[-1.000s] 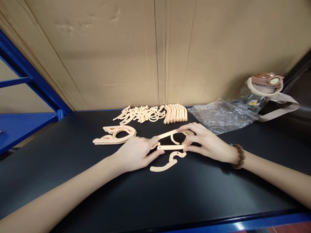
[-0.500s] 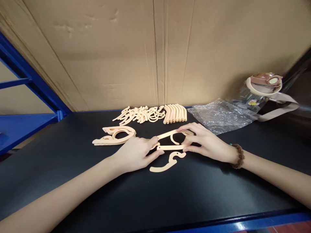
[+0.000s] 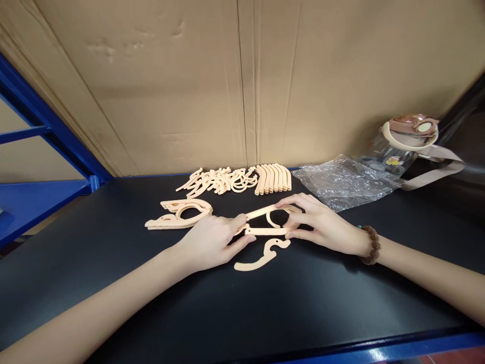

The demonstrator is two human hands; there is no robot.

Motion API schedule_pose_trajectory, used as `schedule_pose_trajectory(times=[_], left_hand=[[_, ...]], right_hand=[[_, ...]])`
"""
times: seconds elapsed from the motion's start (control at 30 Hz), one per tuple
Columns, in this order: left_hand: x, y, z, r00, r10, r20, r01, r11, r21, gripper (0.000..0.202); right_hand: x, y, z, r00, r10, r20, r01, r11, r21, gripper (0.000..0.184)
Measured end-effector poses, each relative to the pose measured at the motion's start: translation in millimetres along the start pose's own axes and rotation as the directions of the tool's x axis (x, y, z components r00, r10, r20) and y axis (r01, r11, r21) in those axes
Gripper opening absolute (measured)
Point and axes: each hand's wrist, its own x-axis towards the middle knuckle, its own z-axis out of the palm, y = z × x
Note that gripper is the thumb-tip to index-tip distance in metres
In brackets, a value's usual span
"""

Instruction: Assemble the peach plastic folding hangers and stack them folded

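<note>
Between both hands, a cream plastic folding hanger (image 3: 267, 231) is held just above or on the black table; I cannot tell which. My left hand (image 3: 217, 240) pinches its left end, thumb below and fingers curled over the top. My right hand (image 3: 320, 222) grips the right end, with fingertips on both the upper and lower arms and a curved hook showing between them. The fingers cover the joints. Just below lies a loose curved hanger arm (image 3: 261, 258) with a notch. Beyond my left wrist rests a stack of folded hangers (image 3: 164, 222).
At the back lie a pile of loose hooks and arms (image 3: 217, 181) and a neat row of curved arms (image 3: 273, 178). Right of them are a clear plastic bag (image 3: 341, 182) and a strapped water bottle (image 3: 401, 141). Cardboard (image 3: 170, 91) stands behind, a blue frame (image 3: 68, 121) at left.
Both hands keep the same hold on the hanger, with hardly any movement. The whole view has shifted very slightly.
</note>
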Motion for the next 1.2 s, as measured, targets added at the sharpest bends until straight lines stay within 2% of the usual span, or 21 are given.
schedule_pose_trajectory(times=[0.23, 0.37, 0.67, 0.93, 1.2], left_hand=[[0.4, 0.5, -1.0, 1.0, 0.007, -0.001, -0.007, 1.0, -0.01, 0.03], [1.5, 0.2, -0.8, 0.999, 0.005, 0.048, -0.004, 1.0, -0.019, 0.03], [1.3, 1.3, -1.7, 0.995, 0.024, 0.097, -0.035, 0.993, 0.115, 0.034], [2.3, 0.8, -2.1, 0.994, 0.078, 0.081, -0.093, 0.974, 0.207, 0.034], [0.0, -1.0, -2.6, 0.989, 0.145, -0.014, -0.134, 0.945, 0.299, 0.033]], right_hand=[[0.4, -1.0, 0.5, 1.0, -0.006, 0.0, 0.006, 1.0, -0.008, 0.016], [0.5, -1.8, 0.4, 1.0, 0.0, -0.007, 0.0, 1.0, -0.027, 0.014], [-1.4, -1.8, 1.8, 1.0, 0.011, -0.01, -0.011, 1.0, -0.019, 0.013], [-0.8, -3.0, 1.5, 1.0, 0.009, 0.002, -0.009, 1.0, -0.006, 0.015], [-0.5, -3.8, 1.8, 1.0, 0.027, 0.007, -0.027, 1.0, 0.001, 0.016]])
